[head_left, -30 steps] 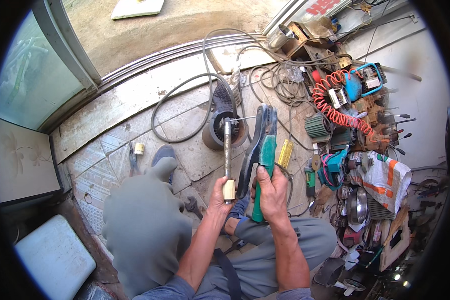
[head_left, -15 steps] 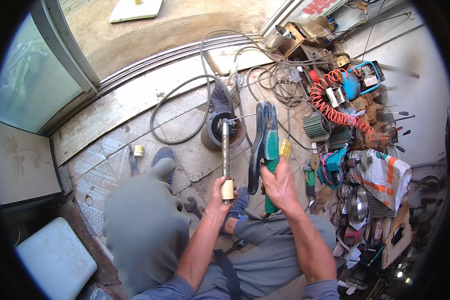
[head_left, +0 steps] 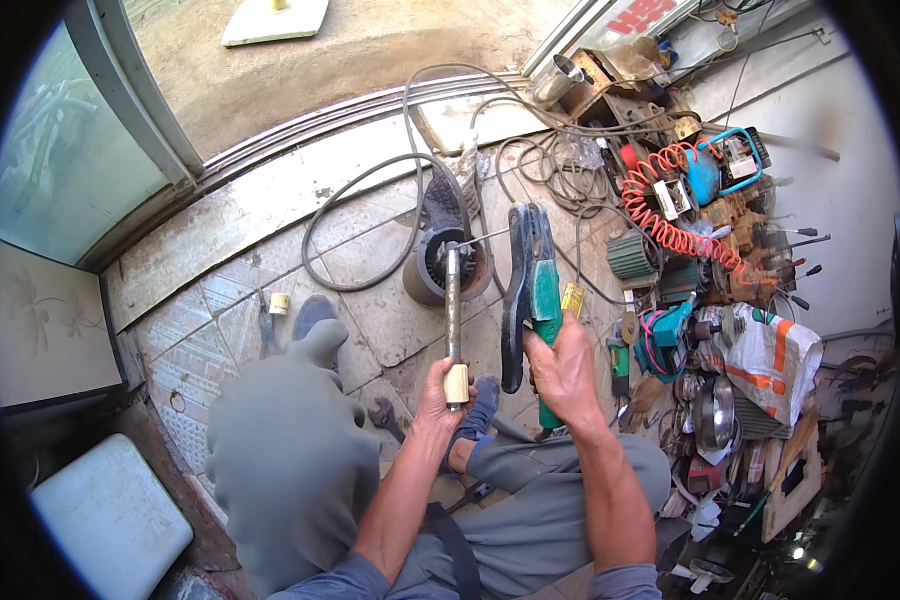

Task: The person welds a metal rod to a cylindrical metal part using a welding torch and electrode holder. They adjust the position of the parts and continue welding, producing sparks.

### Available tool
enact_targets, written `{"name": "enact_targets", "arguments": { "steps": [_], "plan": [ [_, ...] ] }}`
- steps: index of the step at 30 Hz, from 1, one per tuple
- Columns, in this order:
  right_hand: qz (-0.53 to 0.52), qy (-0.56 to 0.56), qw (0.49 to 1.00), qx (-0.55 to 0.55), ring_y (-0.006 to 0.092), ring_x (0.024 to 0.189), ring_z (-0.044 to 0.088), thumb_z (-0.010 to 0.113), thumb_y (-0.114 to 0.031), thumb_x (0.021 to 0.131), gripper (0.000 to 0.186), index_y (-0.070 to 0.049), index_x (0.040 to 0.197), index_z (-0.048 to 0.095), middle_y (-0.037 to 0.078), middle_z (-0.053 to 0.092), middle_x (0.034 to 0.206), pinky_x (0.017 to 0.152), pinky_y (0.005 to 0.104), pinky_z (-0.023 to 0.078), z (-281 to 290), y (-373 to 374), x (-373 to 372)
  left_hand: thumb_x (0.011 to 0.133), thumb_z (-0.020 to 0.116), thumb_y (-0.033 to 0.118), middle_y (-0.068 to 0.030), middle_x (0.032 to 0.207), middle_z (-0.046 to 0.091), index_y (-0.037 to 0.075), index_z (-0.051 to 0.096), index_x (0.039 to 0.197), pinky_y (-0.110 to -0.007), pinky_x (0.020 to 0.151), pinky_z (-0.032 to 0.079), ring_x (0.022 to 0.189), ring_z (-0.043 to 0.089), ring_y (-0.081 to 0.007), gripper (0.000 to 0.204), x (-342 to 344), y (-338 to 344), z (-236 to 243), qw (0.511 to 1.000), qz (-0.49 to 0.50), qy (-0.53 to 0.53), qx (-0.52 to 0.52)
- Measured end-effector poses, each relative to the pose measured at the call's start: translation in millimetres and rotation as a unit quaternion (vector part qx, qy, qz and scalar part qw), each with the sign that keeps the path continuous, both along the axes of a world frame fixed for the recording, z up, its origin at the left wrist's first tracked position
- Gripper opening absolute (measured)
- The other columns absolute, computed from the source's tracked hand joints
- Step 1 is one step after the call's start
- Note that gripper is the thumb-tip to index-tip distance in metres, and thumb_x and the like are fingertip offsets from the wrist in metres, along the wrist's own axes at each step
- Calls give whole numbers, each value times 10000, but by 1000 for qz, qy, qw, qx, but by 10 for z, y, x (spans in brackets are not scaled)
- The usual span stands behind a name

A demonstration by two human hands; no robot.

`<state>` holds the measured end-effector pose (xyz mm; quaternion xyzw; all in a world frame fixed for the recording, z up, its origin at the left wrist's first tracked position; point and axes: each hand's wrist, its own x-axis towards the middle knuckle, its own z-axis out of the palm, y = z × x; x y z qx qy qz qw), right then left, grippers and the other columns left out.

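Observation:
My left hand (head_left: pixel 434 398) is closed round the lower end of a metal shaft (head_left: pixel 453 320), by a pale yellow collar (head_left: pixel 456 383). The shaft stretches away from me, its far end over the opening of a dark round metal housing (head_left: pixel 426 283) on the floor. Gripped in my right hand (head_left: pixel 570 375) is a green and black welding electrode holder (head_left: pixel 544 290). From its jaws a thin welding electrode (head_left: pixel 490 236) reaches left, its tip at the far end of the shaft; whether they touch I cannot tell.
A black cable (head_left: pixel 315 235) loops across the tiles beyond the housing. On the right lie motors, a coiled orange hose (head_left: pixel 660 225), a teal power tool (head_left: pixel 667 338) and a white sack (head_left: pixel 770 360). A wrench (head_left: pixel 385 415) lies near my foot. A pale stool (head_left: pixel 115 510) stands at lower left.
Very little differs. The lower end of the electrode holder has shifted slightly to the right with my right hand; my left hand keeps the shaft in nearly the same place.

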<state>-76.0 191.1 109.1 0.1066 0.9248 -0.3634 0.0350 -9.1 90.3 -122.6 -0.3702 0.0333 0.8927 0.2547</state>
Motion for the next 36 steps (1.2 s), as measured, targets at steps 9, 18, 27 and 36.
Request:
{"name": "enact_targets", "arguments": {
  "steps": [9, 18, 27, 36],
  "plan": [
    [-56, -21, 998, -15, 251, 648, 670, 704, -216, 923, 315, 65, 983, 578, 174, 653, 693, 633, 417, 513, 71, -66, 21, 895, 695, 318, -100, 761, 663, 5, 658, 1038, -314, 537, 586, 633, 655, -195, 346, -18, 9, -9, 1000, 4, -13, 9],
    [-53, -30, 998, -16, 291, 675, 690, 707, -215, 915, 318, 69, 997, 590, 198, 666, 714, 656, 425, 519, 41, -83, 25, 898, 701, 301, -95, 766, 664, 5, 656, 1028, -328, 540, 583, 647, 662, -202, 327, -10, 34, -16, 1000, 11, -7, 5],
    [-49, -32, 998, -19, 283, 676, 677, 705, -211, 920, 318, 72, 993, 581, 193, 663, 723, 662, 430, 517, 60, -102, 20, 896, 702, 317, -88, 754, 659, 8, 658, 1027, -329, 537, 565, 640, 656, -199, 338, -16, 21, 8, 1000, 5, -9, 4],
    [-59, -21, 997, -39, 266, 676, 678, 703, -221, 927, 326, 75, 969, 572, 190, 660, 712, 660, 424, 516, -28, -26, 42, 893, 703, 322, -99, 764, 653, 6, 655, 1041, -323, 534, 581, 633, 650, -202, 352, -14, 17, 23, 1000, 0, -8, 2]
  ]
}}
